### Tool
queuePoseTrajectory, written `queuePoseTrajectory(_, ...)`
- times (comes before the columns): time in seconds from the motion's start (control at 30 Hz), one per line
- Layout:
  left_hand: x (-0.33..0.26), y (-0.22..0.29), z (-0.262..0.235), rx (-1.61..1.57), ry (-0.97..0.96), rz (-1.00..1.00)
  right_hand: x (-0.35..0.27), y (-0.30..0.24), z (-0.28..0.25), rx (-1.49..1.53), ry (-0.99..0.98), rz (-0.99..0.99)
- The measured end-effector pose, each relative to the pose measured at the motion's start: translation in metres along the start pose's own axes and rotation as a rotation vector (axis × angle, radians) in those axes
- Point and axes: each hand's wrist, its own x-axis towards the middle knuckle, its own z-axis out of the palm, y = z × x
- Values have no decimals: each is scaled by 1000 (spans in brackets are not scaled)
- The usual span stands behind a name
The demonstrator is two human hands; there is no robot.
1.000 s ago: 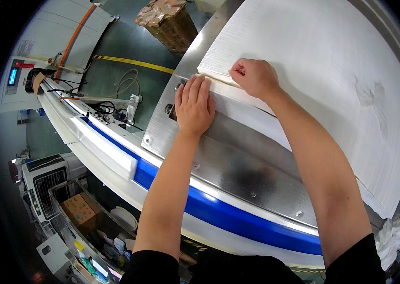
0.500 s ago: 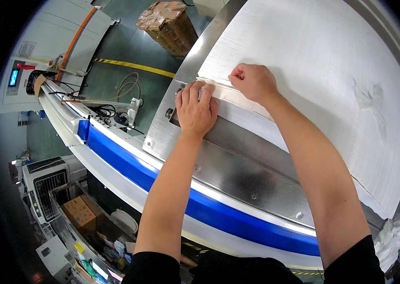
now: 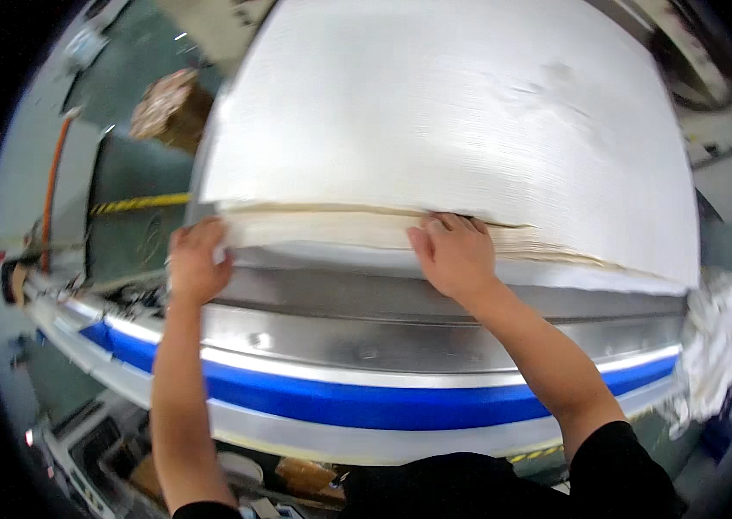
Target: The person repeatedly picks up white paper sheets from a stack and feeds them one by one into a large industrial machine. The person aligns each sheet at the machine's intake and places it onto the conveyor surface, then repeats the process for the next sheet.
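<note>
A thick stack of white sheets (image 3: 435, 112), cloth or paper, lies on a metal table. Its front edge shows many cream-tinted layers. At the left front corner of the stack is my left hand (image 3: 198, 261), its fingers curled over the corner and the thumb against the edge; motion smears it a little. My right hand (image 3: 456, 253) grips the front edge near the middle. Its fingertips go into a dark gap between upper layers, while the thumb rests on the layered face. How many sheets it holds is hidden.
A metal ledge (image 3: 366, 342) and a blue strip (image 3: 366, 402) run between me and the stack. White crumpled cloth (image 3: 712, 346) hangs at the right end. A brown wrapped bundle (image 3: 174, 112) stands on the green floor, far left, beyond a yellow-black floor stripe (image 3: 141, 204).
My view has turned, so the stack's front edge now runs nearly level. My right hand has gone from above the sheets near the left corner to the front edge's middle. My left hand stays by the corner.
</note>
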Motion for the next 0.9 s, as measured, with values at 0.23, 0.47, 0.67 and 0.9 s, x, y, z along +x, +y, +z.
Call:
queuePoseTrajectory(0.23,55,46,-17,411,-517,-118,-136,245,-124,-423,-103,382)
queuePoseTrajectory(0.47,74,25,31,458,-549,-252,-230,412,-213,-509,-146,534)
queuePoseTrajectory(0.67,54,-43,61,462,-384,-218,-283,522,-261,-626,-394,768)
queuePoseTrajectory(0.9,33,-76,70,488,-285,-162,-326,614,-324,-734,-763,787)
